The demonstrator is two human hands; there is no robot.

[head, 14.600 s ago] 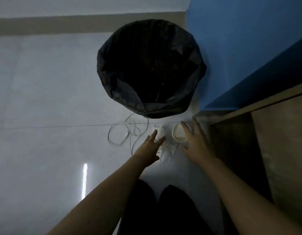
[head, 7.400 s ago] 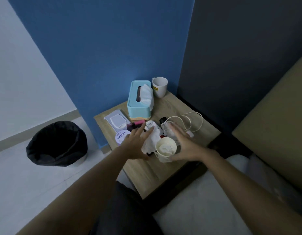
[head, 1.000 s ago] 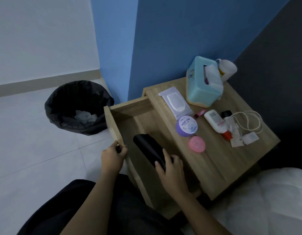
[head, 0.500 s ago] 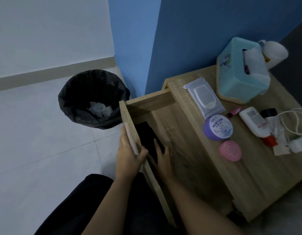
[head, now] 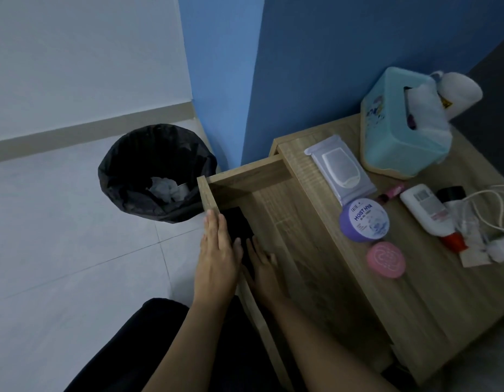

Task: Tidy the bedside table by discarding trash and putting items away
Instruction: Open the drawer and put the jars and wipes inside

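Observation:
The wooden bedside table [head: 415, 295] has its drawer [head: 245, 172] pulled out toward me. A black flat pouch [head: 236, 222] lies inside, along the drawer's front panel. My left hand [head: 217, 256] clasps that front panel, fingers stretched along it and thumb inside. My right hand [head: 262, 267] is inside the drawer, fingers spread flat at the pouch's near end. On the tabletop lie a wipes pack [head: 340, 168], a purple cream jar [head: 364, 219], a pink round case [head: 386, 259], a white bottle [head: 426, 207] and a white cable [head: 497, 205].
A bin with a black liner [head: 126, 176] stands on the tiled floor left of the drawer, crumpled tissue inside. A teal tissue box [head: 392, 137] and a white mug [head: 460, 91] sit at the table's back by the blue wall. My dark-trousered legs are below.
My right hand set the black pouch down against the drawer's front panel and flattened out. My left hand shifted from the knob onto the panel's top edge. The view moved closer.

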